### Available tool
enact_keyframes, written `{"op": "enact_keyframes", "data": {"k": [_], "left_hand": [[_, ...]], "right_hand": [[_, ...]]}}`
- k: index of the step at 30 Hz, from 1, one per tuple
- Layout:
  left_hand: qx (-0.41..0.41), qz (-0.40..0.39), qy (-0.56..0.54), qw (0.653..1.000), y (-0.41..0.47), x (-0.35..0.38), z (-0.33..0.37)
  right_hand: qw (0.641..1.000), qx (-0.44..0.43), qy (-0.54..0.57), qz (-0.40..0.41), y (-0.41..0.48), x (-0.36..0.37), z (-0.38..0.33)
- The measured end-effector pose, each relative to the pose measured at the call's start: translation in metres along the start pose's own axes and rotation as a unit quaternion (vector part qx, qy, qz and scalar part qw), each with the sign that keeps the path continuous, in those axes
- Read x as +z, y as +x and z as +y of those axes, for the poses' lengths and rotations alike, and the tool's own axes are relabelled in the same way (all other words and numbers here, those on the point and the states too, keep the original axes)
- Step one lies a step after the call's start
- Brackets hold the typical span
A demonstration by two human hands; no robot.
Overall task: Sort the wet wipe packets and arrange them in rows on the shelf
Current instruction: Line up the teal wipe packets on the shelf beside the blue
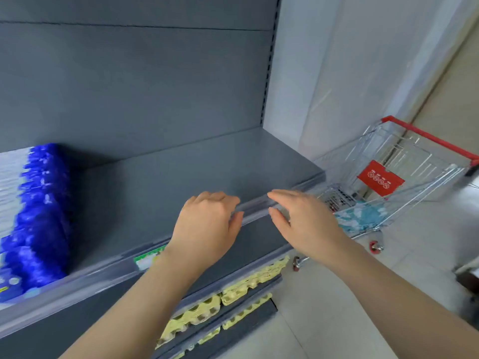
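Observation:
A row of blue and white wet wipe packets (33, 218) stands packed on the left end of the grey shelf (181, 172). More teal packets (360, 216) lie in the shopping cart (404, 174) to the right. My left hand (207, 226) hovers at the shelf's front rail with fingers loosely curled, holding nothing. My right hand (305, 218) is beside it, fingers straight and pointing left, also holding nothing. A small gap separates the two hands.
A green price label (149, 257) sits in the shelf's clear front rail. Yellow egg trays (233, 294) fill the lower shelves. The cart has a red handle and red sign, standing on a pale tiled floor by a white wall.

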State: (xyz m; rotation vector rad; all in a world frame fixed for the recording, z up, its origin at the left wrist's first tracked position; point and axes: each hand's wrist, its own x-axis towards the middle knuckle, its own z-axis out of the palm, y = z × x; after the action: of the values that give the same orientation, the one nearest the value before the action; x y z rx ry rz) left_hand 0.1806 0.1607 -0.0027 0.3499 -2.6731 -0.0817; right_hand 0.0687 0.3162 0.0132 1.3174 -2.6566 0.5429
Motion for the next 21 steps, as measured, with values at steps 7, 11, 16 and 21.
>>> {"op": "enact_keyframes", "data": {"k": [7,11,16,21], "left_hand": [[0.033,-0.040,-0.034,0.998,0.097,0.093,0.123],[0.045,-0.073,-0.040,0.996,0.159,0.144,0.190],[0.039,-0.102,-0.061,0.992,0.228,0.215,0.248],[0.045,-0.138,-0.068,0.987,0.320,0.292,0.285]], "right_hand": [[0.997,0.058,-0.047,-0.029,-0.004,-0.024,0.174],[0.993,0.083,-0.058,-0.053,0.004,-0.033,0.274],[0.984,0.137,-0.069,-0.088,0.026,-0.033,0.380],[0.975,0.194,-0.062,-0.089,0.074,-0.018,0.480]]}}
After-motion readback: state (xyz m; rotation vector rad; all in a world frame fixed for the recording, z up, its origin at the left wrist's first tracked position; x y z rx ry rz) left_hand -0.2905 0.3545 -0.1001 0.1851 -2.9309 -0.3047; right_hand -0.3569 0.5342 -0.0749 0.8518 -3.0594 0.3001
